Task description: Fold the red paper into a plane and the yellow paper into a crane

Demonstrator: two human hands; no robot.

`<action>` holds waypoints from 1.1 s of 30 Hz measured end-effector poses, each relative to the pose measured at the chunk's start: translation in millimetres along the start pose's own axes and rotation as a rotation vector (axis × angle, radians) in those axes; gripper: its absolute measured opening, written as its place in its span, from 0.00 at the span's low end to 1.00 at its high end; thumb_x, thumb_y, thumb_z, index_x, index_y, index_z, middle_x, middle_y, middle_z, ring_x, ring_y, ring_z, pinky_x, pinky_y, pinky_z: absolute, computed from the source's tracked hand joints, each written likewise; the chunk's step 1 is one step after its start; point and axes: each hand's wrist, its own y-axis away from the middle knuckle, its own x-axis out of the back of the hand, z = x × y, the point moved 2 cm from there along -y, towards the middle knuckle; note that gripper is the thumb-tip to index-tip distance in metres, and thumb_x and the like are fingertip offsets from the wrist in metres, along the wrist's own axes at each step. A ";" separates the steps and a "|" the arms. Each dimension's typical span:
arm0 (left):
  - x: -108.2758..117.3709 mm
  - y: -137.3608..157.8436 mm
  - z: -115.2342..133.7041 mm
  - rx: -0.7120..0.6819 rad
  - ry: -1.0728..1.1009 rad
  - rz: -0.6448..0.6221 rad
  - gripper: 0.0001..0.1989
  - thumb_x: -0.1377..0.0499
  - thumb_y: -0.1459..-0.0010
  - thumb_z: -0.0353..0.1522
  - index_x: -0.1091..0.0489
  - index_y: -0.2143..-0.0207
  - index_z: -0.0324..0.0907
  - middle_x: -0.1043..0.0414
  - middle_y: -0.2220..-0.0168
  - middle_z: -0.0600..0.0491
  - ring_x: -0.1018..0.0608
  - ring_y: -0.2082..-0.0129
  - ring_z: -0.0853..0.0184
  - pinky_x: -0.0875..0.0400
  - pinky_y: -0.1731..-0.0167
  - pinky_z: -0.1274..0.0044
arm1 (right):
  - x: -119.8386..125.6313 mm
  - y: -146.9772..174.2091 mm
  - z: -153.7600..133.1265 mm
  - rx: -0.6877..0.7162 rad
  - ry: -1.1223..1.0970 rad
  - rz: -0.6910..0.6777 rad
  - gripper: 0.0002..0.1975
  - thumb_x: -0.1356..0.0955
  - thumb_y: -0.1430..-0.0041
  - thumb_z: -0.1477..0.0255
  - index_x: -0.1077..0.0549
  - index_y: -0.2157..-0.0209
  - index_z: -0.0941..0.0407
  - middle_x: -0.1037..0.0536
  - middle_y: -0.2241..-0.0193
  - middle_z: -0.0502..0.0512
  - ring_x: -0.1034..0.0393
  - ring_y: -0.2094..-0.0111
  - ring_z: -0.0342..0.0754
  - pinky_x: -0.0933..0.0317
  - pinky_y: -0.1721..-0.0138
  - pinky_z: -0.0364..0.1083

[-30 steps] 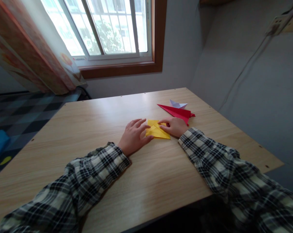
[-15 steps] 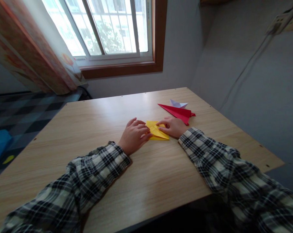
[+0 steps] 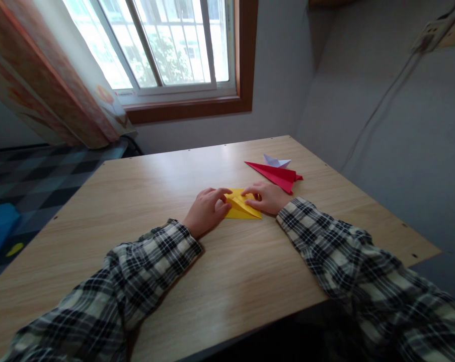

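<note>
A folded piece of yellow paper (image 3: pixel 239 213) lies on the table in front of me, its creased flap raised a little along the near side. My left hand (image 3: pixel 208 210) is at the paper's left edge, fingers curled, with thumb and forefinger on it. From the right, my right hand (image 3: pixel 270 197) holds the paper down with bent fingers and thumb, a small gap showing between them. Part of the yellow paper is hidden under the fingers of both hands.
Behind my right hand lies a red paper plane (image 3: pixel 275 174), with a white paper boat (image 3: pixel 277 161) just past it. All rest on a wooden table (image 3: pixel 148 196). A blue object (image 3: pixel 0 226) is on the checked surface to the left. A window (image 3: pixel 167 50) is beyond.
My left hand has shifted slightly left, and its thumb and forefinger have spread at the paper's edge. The near flap of the yellow paper shows more. The right hand stays nearly still.
</note>
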 end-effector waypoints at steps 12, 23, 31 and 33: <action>1.4 0.4 -0.7 0.036 -0.004 -0.009 0.16 0.41 0.40 0.28 0.31 0.49 0.42 0.22 0.62 0.52 0.24 0.57 0.60 0.30 0.49 0.63 | -0.8 0.8 -9.5 0.037 -0.005 -0.020 0.13 0.31 0.37 0.66 0.21 0.53 0.53 0.22 0.65 0.53 0.32 0.67 0.45 0.44 0.65 0.45; 0.1 0.8 -4.7 0.033 -0.061 -0.019 0.17 0.40 0.40 0.28 0.31 0.48 0.43 0.22 0.62 0.52 0.24 0.56 0.60 0.31 0.48 0.63 | -0.6 3.4 -21.4 0.052 0.044 -0.015 0.11 0.30 0.39 0.66 0.20 0.56 0.52 0.21 0.68 0.51 0.31 0.68 0.45 0.45 0.67 0.45; -0.4 0.5 -6.9 -0.003 -0.113 -0.016 0.10 0.42 0.39 0.29 0.29 0.55 0.42 0.25 0.59 0.49 0.27 0.55 0.58 0.31 0.50 0.63 | -0.9 3.8 -22.5 0.083 0.042 -0.009 0.09 0.30 0.40 0.66 0.19 0.59 0.52 0.21 0.67 0.51 0.30 0.67 0.45 0.46 0.67 0.45; 0.0 0.4 -6.3 -0.030 -0.144 -0.008 0.05 0.43 0.38 0.30 0.28 0.60 0.43 0.26 0.59 0.49 0.27 0.56 0.58 0.31 0.52 0.64 | -1.0 4.0 -22.4 0.078 0.044 -0.008 0.08 0.29 0.40 0.66 0.20 0.59 0.52 0.21 0.65 0.51 0.30 0.66 0.45 0.46 0.67 0.44</action>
